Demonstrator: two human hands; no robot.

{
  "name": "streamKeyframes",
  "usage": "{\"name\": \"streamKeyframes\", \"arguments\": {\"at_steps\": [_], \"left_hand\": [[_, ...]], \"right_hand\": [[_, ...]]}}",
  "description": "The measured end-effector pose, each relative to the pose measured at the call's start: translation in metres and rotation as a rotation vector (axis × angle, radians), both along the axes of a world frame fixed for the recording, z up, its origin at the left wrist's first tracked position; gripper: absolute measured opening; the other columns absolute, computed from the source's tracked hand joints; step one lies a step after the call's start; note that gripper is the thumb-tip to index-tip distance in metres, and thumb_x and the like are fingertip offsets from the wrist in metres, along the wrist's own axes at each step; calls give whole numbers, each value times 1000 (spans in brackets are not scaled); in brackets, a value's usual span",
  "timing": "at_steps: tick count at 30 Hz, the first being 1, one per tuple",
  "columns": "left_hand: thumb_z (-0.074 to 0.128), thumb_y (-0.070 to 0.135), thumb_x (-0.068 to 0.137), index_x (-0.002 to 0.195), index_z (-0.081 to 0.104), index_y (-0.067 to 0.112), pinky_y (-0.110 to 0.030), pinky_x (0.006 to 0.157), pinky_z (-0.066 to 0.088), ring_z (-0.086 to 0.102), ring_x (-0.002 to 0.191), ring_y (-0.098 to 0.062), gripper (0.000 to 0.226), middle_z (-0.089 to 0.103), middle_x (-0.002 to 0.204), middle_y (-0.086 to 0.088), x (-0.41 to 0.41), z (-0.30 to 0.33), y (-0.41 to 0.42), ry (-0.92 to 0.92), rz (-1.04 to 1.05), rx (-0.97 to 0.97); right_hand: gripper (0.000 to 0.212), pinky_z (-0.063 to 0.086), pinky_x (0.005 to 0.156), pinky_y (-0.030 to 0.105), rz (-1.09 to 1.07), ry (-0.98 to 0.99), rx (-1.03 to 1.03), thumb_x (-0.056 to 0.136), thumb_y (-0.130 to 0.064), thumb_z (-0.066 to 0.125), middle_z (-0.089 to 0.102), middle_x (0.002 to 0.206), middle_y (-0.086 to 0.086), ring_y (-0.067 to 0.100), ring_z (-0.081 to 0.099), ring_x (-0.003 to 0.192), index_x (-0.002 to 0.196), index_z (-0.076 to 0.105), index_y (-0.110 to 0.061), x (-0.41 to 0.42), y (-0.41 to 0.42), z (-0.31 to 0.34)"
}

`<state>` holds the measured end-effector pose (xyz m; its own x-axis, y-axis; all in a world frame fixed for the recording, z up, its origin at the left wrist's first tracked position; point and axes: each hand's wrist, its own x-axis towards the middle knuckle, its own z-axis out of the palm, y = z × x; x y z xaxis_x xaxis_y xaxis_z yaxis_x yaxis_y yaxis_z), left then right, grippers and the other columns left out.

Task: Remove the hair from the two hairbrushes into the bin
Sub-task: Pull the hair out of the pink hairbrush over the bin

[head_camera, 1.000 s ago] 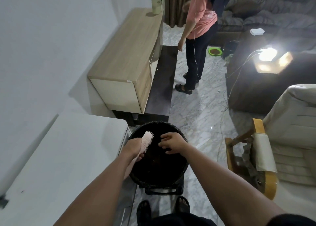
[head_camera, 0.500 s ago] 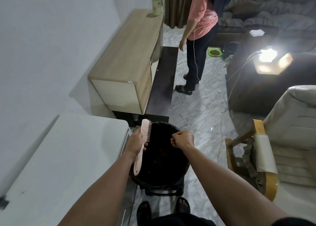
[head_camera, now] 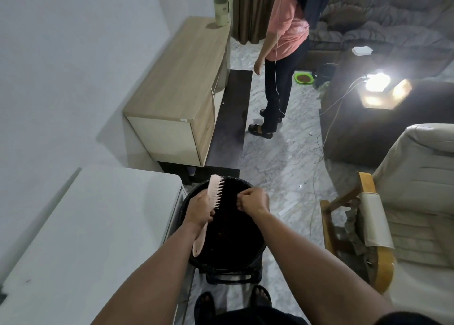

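My left hand (head_camera: 200, 209) grips a pale pink comb-like hairbrush (head_camera: 215, 192) by its middle, teeth pointing right, held upright over the left side of a round black bin (head_camera: 248, 258) on the floor below me. My right hand (head_camera: 253, 201) hovers over the bin's far right part with its fingers pinched shut; any hair between them is too fine to see. A gap separates the right hand from the brush's teeth. Only one hairbrush is in view.
A white cabinet top (head_camera: 86, 238) lies at my left beside the bin. Beyond it stands a wooden cabinet (head_camera: 177, 91). A person in a pink shirt (head_camera: 282, 54) stands on the marble floor ahead. A cream armchair (head_camera: 405, 201) and trailing cables sit to the right.
The left hand has raised and straightened the pink brush toward the bin's far rim. The right hand went from open fingers to a pinched fist and drew back from the teeth.
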<state>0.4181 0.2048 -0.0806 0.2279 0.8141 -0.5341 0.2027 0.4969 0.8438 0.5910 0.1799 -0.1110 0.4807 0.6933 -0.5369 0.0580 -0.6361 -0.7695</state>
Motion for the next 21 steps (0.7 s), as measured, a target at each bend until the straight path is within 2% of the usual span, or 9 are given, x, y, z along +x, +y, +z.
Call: {"name": "streamKeyframes", "arguments": {"at_steps": [3,6,9,11,13,15,17,19,21], "left_hand": [[34,22,102,121,68,9,-22,42,34,49,58,-13,41,59,89,-14,-17,0,4,-123,46,-167],[37,22,104,126,65,13,-22,44,40,52,60,-14,36,62,90,-14,-25,3,3,-206,138,-232],[39,24,105,120,65,14,-25,50,43,55,63,-16,31,65,92,-16,-27,3,2,-79,156,-175],[39,26,103,113,68,15,-27,51,42,55,63,-17,32,65,89,-15,-27,0,3,-14,142,-162],[40,26,100,108,73,16,-29,53,44,56,63,-17,35,67,85,-12,-22,-1,3,-8,140,-176],[39,23,101,106,76,19,-31,57,49,60,67,-19,38,69,86,-12,-12,1,1,16,111,-163],[42,19,102,106,79,19,-32,63,50,63,75,-25,37,72,92,-19,-2,5,-3,-8,63,-136],[50,17,102,101,80,13,-32,64,49,64,77,-26,31,72,92,-21,6,6,-5,-40,28,-94],[53,18,103,93,78,9,-26,52,45,60,62,-17,29,67,76,-13,6,14,-7,30,-27,-60]], "right_hand": [[33,69,69,41,-85,-36,-107,90,0,62,75,58,8,23,76,59,63,77,-11,31,-12,-14],[26,65,64,28,-224,203,-98,101,2,52,74,62,9,18,74,56,87,75,3,43,-16,-13],[35,60,100,38,-384,451,-56,106,-6,48,73,117,27,33,74,109,131,62,14,44,-16,-12],[27,64,84,37,-375,337,-22,104,-3,55,77,107,25,31,77,94,123,68,12,36,-15,-10],[25,63,67,31,-208,218,48,104,-4,56,78,93,16,22,73,75,122,71,5,21,-11,-4],[30,63,69,36,40,127,160,102,-7,58,78,97,9,17,71,76,129,71,-4,-1,-6,3],[31,64,81,37,260,-32,265,94,-20,74,79,96,0,11,71,81,124,77,-15,-25,-5,9],[30,56,85,22,301,-170,305,88,-31,81,78,95,-5,7,69,88,114,81,-17,-40,-6,14],[24,51,88,20,243,-229,293,87,-32,82,80,98,-5,7,70,93,106,85,-18,-43,-8,18]]}}
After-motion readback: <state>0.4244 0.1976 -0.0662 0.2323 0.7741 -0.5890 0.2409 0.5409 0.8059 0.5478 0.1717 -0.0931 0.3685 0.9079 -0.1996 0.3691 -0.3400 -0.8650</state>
